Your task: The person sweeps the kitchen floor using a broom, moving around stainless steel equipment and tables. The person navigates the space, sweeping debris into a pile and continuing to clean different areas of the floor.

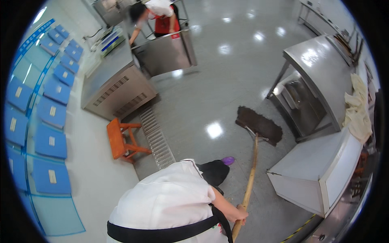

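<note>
My right hand (238, 213) is closed around the wooden handle of a long mop (250, 174), near its lower end. The handle runs up and away from me to a wide dark mop head (259, 124) that lies flat on the grey floor beside a steel table. My white top and black apron strap fill the bottom of the view, with a dark trouser leg and a purple shoe (228, 160) ahead of me. My left hand is hidden.
A steel table (320, 69) with a cream cloth (358, 109) and a white cabinet (316, 170) stand at the right. An orange stool (119, 139) and floor drain grate (156, 135) lie left, by a steel counter (115, 87). Another person (156, 16) bends over a cart far back.
</note>
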`<state>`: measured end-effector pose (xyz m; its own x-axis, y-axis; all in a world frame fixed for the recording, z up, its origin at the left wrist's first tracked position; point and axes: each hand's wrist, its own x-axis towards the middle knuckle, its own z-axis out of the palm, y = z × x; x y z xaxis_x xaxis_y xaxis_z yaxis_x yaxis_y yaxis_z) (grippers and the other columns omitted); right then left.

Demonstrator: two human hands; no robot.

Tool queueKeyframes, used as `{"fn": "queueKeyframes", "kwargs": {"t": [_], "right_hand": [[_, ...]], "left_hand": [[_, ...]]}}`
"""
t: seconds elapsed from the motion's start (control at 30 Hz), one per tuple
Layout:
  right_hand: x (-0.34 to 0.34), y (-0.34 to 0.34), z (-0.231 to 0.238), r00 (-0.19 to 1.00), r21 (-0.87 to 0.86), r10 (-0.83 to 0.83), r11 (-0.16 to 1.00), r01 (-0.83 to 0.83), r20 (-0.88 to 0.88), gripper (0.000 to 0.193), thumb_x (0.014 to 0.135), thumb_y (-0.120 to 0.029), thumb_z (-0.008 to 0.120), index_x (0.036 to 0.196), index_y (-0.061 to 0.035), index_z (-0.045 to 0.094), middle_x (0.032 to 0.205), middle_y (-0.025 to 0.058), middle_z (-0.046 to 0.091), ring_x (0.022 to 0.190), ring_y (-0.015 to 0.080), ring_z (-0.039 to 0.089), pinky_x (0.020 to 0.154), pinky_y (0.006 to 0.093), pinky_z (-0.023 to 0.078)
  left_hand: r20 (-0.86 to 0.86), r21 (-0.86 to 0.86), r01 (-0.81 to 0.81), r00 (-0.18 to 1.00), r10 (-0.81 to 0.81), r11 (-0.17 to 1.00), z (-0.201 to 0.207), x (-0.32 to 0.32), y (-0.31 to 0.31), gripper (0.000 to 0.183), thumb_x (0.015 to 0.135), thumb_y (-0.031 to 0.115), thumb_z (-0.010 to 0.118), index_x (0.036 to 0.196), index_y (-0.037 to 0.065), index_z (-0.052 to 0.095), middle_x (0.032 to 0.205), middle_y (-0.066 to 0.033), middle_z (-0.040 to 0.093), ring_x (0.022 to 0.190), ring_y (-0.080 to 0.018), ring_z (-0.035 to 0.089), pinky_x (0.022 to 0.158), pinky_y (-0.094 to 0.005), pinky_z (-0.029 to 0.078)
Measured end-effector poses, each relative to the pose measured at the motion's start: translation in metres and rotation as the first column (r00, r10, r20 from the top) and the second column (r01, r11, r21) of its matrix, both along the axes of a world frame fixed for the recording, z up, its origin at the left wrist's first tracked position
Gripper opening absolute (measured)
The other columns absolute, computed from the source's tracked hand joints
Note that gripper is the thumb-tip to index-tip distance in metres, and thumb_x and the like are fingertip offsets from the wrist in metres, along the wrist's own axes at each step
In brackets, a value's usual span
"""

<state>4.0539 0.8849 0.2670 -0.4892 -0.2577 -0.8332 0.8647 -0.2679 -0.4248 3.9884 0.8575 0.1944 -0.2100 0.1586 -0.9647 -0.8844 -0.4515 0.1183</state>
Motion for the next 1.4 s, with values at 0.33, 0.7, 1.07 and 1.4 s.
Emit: {"fn": "queueKeyframes", "kwargs": {"t": [0.33, 0.7, 1.07, 1.4], "right_hand": [[-0.024, 0.011, -0.009, 0.954, -0.306, -0.249, 0.906, 0.291, 0.170, 0.053, 0.084, 0.007, 0.058, 0.133, -0.0040, 0.043, 0.123, 0.0125, 0.058, 0.112, 0.0197, 0.058, 0.091, 0.0269, 0.048], [-0.193, -0.068, -0.051, 0.856, -0.547, -0.438, 0.661, 0.514, 0.274, 0.030, 0.090, -0.002, 0.059, 0.119, 0.0028, 0.051, 0.115, 0.0107, 0.059, 0.113, 0.0195, 0.058, 0.087, 0.0276, 0.055], [0.066, 0.004, 0.033, 0.677, -0.260, -0.621, 0.632, 0.730, 0.394, 0.038, 0.086, 0.006, 0.055, 0.123, 0.0069, 0.047, 0.113, 0.0134, 0.059, 0.109, 0.0216, 0.060, 0.087, 0.0264, 0.054], [0.292, 0.001, 0.153, 0.744, 0.168, -0.612, 0.790, 0.590, 0.269, 0.043, 0.081, -0.023, 0.071, 0.113, 0.0030, 0.059, 0.083, 0.0037, 0.062, 0.070, 0.0101, 0.053, 0.061, 0.0262, 0.043]], "left_hand": [[-0.286, -0.172, 0.273, 0.906, -0.313, 0.947, -0.036, -0.085, -0.074, 0.018, 0.086, 0.016, 0.054, 0.074, 0.003, 0.054, 0.054, -0.0100, 0.054, 0.046, -0.0227, 0.057, 0.042, -0.0386, 0.046], [-0.369, -0.310, 0.155, 0.889, -0.269, 0.938, -0.127, -0.280, -0.149, 0.013, 0.082, 0.007, 0.056, 0.073, -0.001, 0.051, 0.059, -0.0112, 0.050, 0.044, -0.0213, 0.052, 0.040, -0.0356, 0.045], [-0.146, -0.028, 0.458, 0.877, -0.457, 0.889, -0.089, -0.015, -0.072, 0.011, 0.089, 0.009, 0.050, 0.092, -0.002, 0.049, 0.062, -0.0140, 0.054, 0.053, -0.0297, 0.060, 0.049, -0.0431, 0.052], [0.043, 0.629, 0.670, 0.476, -0.878, 0.394, -0.016, 0.189, -0.057, 0.020, 0.094, 0.017, 0.049, 0.106, 0.000, 0.049, 0.100, -0.0135, 0.061, 0.098, -0.0256, 0.062, 0.087, -0.0428, 0.054]]}}
